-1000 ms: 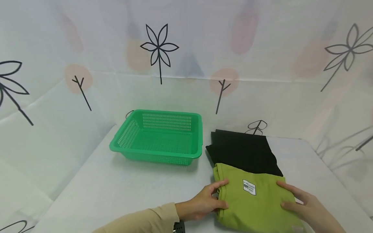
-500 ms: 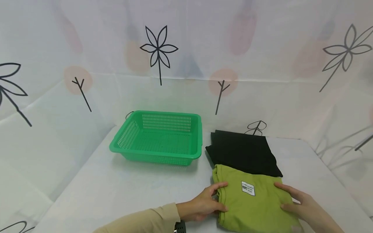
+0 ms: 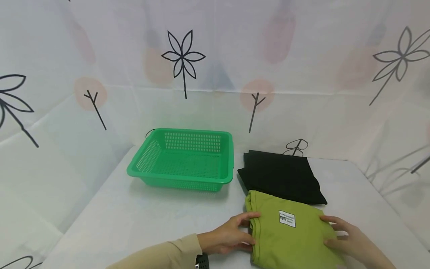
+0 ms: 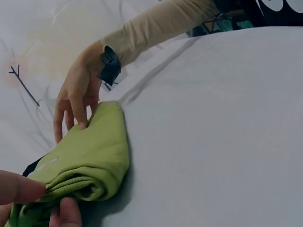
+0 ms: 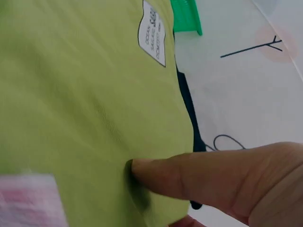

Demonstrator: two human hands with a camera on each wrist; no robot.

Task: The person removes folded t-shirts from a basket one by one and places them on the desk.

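A folded lime-green shirt (image 3: 295,239) with a white printed label lies at the table's near right. My left hand (image 3: 231,233) holds its left folded edge, index finger on top and thumb lower at the side; the left wrist view shows the rolled layers of the shirt (image 4: 99,156) by those fingertips. At the opposite edge, my right hand (image 3: 352,239) grips the shirt, its thumb (image 5: 165,175) pressing a dent into the cloth and other fingertips partly hidden beneath the edge. Just behind lies a folded black garment (image 3: 279,175), touching or nearly touching the green one.
A green plastic basket (image 3: 184,184) with nothing in it stands at the back left of the white table (image 3: 151,216). A white patterned cloth (image 3: 215,67) hangs behind and at both sides. A pinkish patch (image 5: 31,201) shows on the shirt.
My left fingertips have slid slightly outward toward the shirt's left edge. The right hand has shifted slightly to the right, its fingers more bent. The basket and black garment stay put.
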